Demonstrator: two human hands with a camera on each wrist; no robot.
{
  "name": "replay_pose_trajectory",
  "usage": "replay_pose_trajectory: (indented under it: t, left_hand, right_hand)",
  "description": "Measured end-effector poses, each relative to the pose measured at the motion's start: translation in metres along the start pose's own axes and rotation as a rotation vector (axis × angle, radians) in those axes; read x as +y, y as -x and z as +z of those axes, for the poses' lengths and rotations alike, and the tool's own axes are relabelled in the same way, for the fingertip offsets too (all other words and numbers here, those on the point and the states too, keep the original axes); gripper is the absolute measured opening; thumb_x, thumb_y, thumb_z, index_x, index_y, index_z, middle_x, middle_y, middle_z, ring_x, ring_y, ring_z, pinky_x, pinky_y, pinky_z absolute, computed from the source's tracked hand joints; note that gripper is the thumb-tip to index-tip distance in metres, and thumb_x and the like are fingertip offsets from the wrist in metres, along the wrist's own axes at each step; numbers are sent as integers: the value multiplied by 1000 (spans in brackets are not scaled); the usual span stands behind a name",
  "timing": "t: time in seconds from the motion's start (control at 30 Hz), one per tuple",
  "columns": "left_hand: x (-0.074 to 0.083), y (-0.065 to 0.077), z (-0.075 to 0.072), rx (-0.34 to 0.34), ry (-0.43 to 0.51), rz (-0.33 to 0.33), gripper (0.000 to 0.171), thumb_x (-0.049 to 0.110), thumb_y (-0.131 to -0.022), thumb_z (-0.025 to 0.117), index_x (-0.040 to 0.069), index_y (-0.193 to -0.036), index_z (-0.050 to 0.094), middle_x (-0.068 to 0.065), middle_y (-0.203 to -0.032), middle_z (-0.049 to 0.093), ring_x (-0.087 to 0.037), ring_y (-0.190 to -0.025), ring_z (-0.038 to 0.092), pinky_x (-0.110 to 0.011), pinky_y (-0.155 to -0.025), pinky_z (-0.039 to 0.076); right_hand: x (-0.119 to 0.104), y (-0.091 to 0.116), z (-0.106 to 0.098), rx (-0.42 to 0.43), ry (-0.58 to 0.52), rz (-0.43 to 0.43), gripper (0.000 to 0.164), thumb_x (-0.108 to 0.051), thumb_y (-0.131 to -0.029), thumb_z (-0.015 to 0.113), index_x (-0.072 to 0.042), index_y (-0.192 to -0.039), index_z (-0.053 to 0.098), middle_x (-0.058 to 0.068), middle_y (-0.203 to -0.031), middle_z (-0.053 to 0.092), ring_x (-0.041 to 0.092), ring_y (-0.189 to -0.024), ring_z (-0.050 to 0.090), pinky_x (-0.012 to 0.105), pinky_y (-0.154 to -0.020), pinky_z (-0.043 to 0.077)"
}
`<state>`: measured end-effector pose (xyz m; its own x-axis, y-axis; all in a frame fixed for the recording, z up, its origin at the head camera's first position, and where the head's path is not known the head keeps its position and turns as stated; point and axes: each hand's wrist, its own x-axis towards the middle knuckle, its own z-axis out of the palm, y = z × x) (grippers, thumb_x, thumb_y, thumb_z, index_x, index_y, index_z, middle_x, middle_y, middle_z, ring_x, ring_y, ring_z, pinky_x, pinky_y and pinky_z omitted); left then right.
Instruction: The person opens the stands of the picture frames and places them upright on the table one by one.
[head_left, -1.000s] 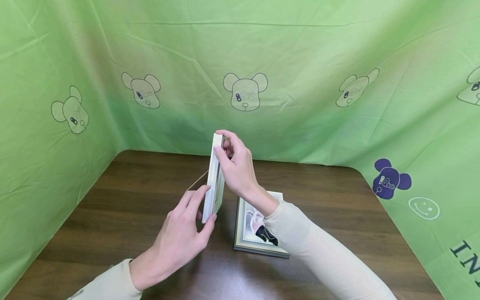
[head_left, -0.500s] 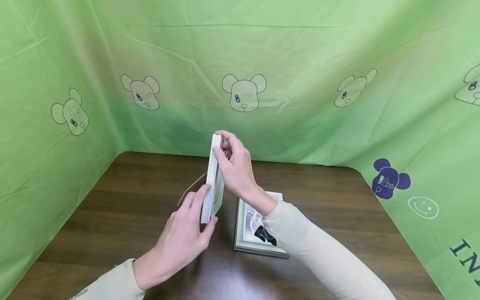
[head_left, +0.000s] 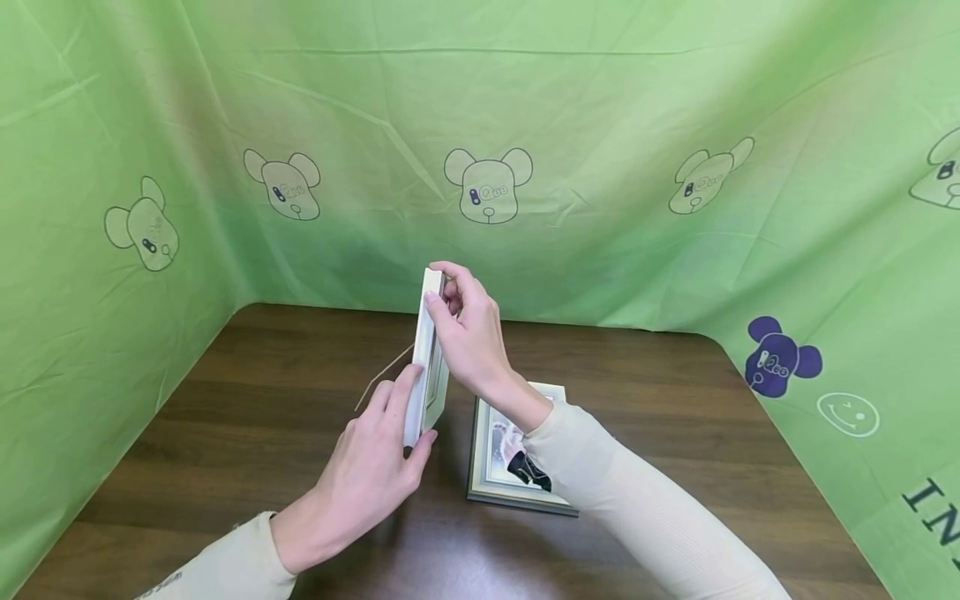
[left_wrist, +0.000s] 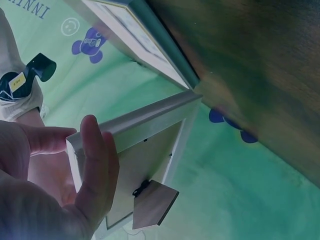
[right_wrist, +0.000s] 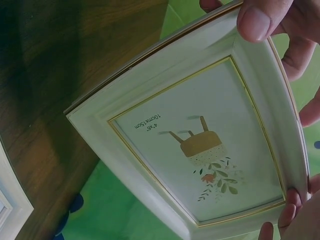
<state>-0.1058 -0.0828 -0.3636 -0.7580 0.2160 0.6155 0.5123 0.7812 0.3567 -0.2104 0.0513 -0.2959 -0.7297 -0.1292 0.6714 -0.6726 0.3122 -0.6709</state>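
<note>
A white picture frame (head_left: 427,358) stands nearly edge-on above the table in the head view. My left hand (head_left: 367,458) grips its lower near end, fingers on the back side and thumb by the front. My right hand (head_left: 472,329) pinches the upper end, thumb on the edge. A thin brown prop leg (left_wrist: 155,205) juts out from the frame's back. The right wrist view shows its front, where a gold inner border surrounds a print (right_wrist: 205,150) of a plant pot with legs and flowers. Another picture frame (head_left: 480,467) lies face up, partly covered by my right forearm.
The dark wooden table (head_left: 262,433) has a green cloth (head_left: 360,242) printed with bear heads hanging behind it and at both sides. A black device (head_left: 528,472) sits at my right wrist, over the lying frame in the head view.
More of the prop leg shows beyond my left fingers than a second ago. My left hand has shifted slightly on the frame, while my right hand keeps nearly the same hold.
</note>
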Motion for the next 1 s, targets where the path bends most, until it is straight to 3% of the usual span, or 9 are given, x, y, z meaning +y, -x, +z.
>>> replay_pose_trajectory:
  t: [1.0]
  left_hand:
    - [-7, -3, 0, -2, 5, 21, 73, 6, -76, 73, 8, -139, 36, -7, -97, 54, -27, -71, 63, -39, -59, 54]
  right_hand:
    - [-1, 0, 6, 14, 81, -37, 33, -13, -89, 60, -12, -122, 58, -2, -81, 51, 19, -75, 47, 31, -70, 36]
